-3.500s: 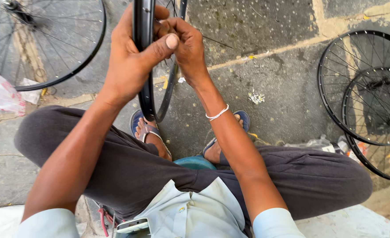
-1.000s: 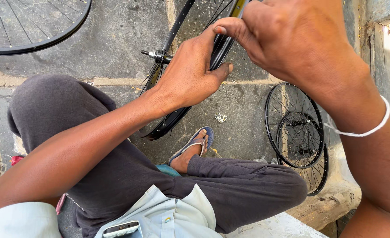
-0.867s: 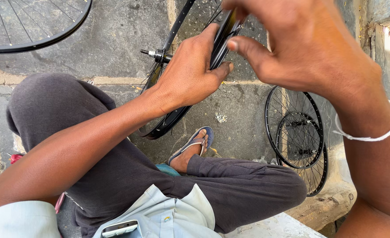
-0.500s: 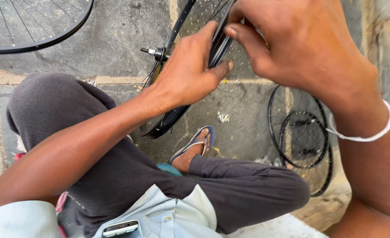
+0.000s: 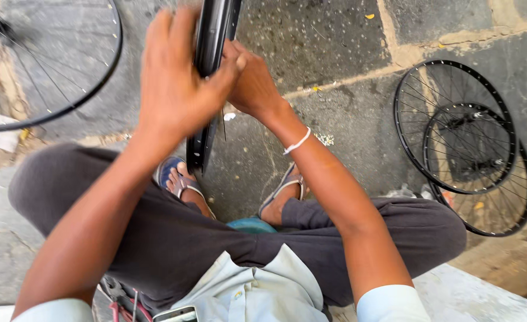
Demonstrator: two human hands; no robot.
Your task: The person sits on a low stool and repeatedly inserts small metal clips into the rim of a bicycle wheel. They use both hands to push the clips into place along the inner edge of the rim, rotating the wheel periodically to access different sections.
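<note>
We hold a black bicycle wheel rim [image 5: 211,65] upright between our knees, its lower edge resting on the stone floor [image 5: 323,42] just beside our left sandalled foot [image 5: 177,179], its upper part running out of the top of the view. Our left hand [image 5: 177,83] wraps the rim from the left with its fingers [image 5: 162,36] closed over the edge, and our right hand [image 5: 253,83] presses against it from the right, thumb and fingers clamped on the rim near the left hand's thumb. We judge the rim stiff and fairly light, a hoop that keeps its shape but can twist or roll if held at one point only, so a grip on both sides of the edge with the floor as a third support seems the steady way to take it. Its surface looks smooth and glossy, likely slick under a palm; thin spokes [image 5: 222,122] show below the hands and would bend if squeezed. Three more spoked wheels lie flat on the floor: one at the upper left [image 5: 105,77], two overlapping at the right [image 5: 454,128].
</note>
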